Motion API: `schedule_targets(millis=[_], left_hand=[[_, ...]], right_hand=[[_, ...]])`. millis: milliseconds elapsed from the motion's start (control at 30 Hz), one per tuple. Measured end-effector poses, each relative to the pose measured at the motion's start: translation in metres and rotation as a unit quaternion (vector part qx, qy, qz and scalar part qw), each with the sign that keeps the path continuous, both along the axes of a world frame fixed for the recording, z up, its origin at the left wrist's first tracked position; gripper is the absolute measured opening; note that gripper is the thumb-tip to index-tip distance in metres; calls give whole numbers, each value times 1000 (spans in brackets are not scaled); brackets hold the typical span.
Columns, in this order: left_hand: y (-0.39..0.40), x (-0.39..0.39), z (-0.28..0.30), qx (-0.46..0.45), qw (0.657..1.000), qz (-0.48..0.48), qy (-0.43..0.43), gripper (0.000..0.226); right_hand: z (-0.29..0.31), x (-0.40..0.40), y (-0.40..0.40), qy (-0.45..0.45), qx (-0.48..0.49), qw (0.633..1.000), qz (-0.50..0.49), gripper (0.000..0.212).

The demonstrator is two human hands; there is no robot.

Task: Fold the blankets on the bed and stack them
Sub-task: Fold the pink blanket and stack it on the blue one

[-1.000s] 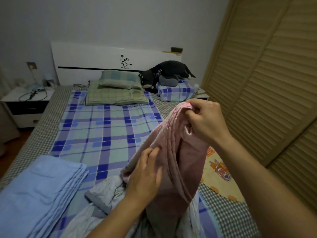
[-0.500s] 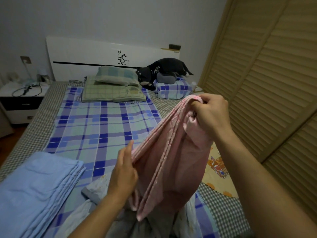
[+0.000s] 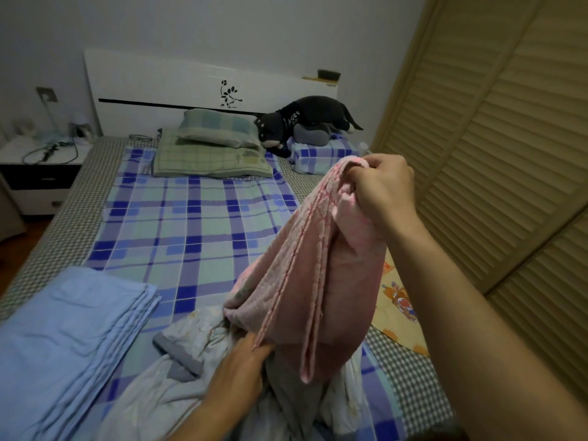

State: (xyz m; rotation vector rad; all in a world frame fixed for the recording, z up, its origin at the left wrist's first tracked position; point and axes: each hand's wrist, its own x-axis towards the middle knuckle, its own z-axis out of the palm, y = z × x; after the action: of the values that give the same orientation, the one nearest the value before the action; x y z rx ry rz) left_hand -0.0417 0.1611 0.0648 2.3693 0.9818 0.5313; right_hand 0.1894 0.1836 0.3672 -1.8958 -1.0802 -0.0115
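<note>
Head view: the right hand (image 3: pixel 383 187) is raised above the bed, fingers curled tight round a bunched corner of the pink textured terry blanket (image 3: pixel 311 281), which hangs from it in long ridged folds with a stitched hem. The left hand (image 3: pixel 241 370) is low, its fingers pinching the blanket's lower edge just above a crumpled pale floral quilt with grey trim (image 3: pixel 178 377). A light blue smooth blanket (image 3: pixel 70 338), folded flat in layers, lies at the near left of the bed. All rest on a blue-and-green checked sheet (image 3: pixel 191 230). Near the white headboard (image 3: pixel 159 84), two green checked pillows (image 3: pixel 210 148) are stacked, beside a black plush cat (image 3: pixel 302 119) lying on a blue plaid folded bundle (image 3: pixel 321 154).
</note>
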Motion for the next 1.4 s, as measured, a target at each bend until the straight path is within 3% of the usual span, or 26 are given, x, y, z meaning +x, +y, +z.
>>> schedule_targets(millis=[167,267,367,433,600,700,867,967,1233,1400], left_hand=[[-9,-8,-13,55,994,89,-22,92],[-10,-12,-16,172,983,58,-4,73],[-7,-5,-22,234,971,35,42,58],[-11,-1,-25,312,948,15,61,34],[-19,3,-38,380,924,6,50,44],[-18,7,-36,348,935,-16,70,51],[-12,7,-32,193,979,3,65,68],[-10,6,-26,123,989,-14,83,77],[-12,0,-41,54,983,-21,174,76],[-12,-14,-38,63,991,-16,116,57]], right_hand=[[2,3,9,11,-17,999,-27,22],[3,3,11,13,-19,999,-27,22],[5,2,14,6,-19,999,-29,23],[5,0,16,1,-21,999,-29,22],[5,-2,21,2,-26,999,-26,22],[3,-3,24,-6,-32,999,-20,22],[1,-6,27,-13,-40,999,-8,23],[0,-6,31,-16,-39,999,-9,22],[1,3,38,-12,-38,999,-31,24],[-8,27,49,-32,-57,995,-79,26]])
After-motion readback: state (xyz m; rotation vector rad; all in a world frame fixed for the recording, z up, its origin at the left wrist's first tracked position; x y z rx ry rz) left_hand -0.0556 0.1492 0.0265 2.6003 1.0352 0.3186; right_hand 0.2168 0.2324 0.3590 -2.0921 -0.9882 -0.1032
